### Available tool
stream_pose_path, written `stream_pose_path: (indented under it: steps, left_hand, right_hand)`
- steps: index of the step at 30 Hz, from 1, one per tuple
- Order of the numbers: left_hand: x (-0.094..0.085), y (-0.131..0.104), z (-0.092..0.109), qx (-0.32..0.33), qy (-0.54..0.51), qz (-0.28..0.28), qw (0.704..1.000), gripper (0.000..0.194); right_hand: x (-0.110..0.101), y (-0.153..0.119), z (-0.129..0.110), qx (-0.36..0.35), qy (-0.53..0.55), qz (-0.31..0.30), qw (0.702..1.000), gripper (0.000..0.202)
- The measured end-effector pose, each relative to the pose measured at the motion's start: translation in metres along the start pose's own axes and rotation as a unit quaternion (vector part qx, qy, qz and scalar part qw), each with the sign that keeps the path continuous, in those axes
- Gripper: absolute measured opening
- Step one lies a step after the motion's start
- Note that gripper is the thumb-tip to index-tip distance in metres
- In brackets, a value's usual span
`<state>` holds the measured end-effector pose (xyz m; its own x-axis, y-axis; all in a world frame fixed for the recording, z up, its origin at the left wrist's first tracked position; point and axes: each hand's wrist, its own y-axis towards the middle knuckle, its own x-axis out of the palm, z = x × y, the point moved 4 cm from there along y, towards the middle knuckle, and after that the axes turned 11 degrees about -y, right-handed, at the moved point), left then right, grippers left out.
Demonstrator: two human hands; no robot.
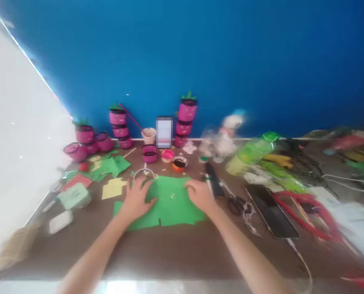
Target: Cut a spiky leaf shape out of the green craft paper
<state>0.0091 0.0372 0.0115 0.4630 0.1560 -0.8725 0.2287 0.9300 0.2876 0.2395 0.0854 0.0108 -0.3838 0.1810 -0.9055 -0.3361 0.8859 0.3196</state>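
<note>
A green craft sheet point(172, 200) lies flat on the brown table, with small pale scraps on it and a short dark mark at its front edge. My left hand point(137, 200) rests over its left part with fingers spread and palm down. My right hand point(200, 196) is at the right side, its fingers curled together at the sheet's edge. Just beyond my left fingertips sits a pale ring point(144, 173), partly hidden by them. Yellow paper pieces point(112, 188) lie left of my left hand. The picture is slightly blurred.
Stacked magenta cups point(186, 111) with green tops stand along the blue wall. Ahead are an open paint pot point(180, 164) and a white cup point(148, 135) holding a stick. To the right lie a green bottle point(249, 155), scissors point(237, 204) and a dark phone point(272, 212) on a cable.
</note>
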Motion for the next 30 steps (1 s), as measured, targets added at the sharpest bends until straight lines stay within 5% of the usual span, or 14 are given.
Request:
stream_pose_path:
  steps: [4,8,11,15,23,30]
  left_hand:
    - [-0.009,0.005,-0.011,-0.014,0.038,0.023,0.999,0.037]
    - [-0.021,0.004,-0.010,0.009,0.084,0.111,0.990,0.043]
    - [-0.018,0.001,0.001,0.097,0.039,0.145,0.984,0.042]
    - [-0.003,-0.002,0.013,0.188,-0.043,0.144,0.971,0.040]
    - [0.005,-0.003,0.023,0.201,-0.121,0.045,0.971,0.025]
    - [0.010,-0.011,0.032,0.197,-0.127,-0.111,0.966,0.031]
  right_hand:
    - [-0.016,0.004,0.018,0.043,-0.018,0.037,0.998,0.029]
    - [-0.044,0.006,0.050,0.180,-0.060,0.076,0.979,0.025]
    - [-0.055,0.006,0.070,0.259,-0.061,0.028,0.964,0.023]
    - [-0.054,0.006,0.070,0.264,-0.086,-0.068,0.958,0.018]
    - [-0.048,0.001,0.055,0.240,-0.212,-0.227,0.920,0.024]
    - [-0.047,0.002,0.038,0.246,-0.268,-0.211,0.907,0.024]
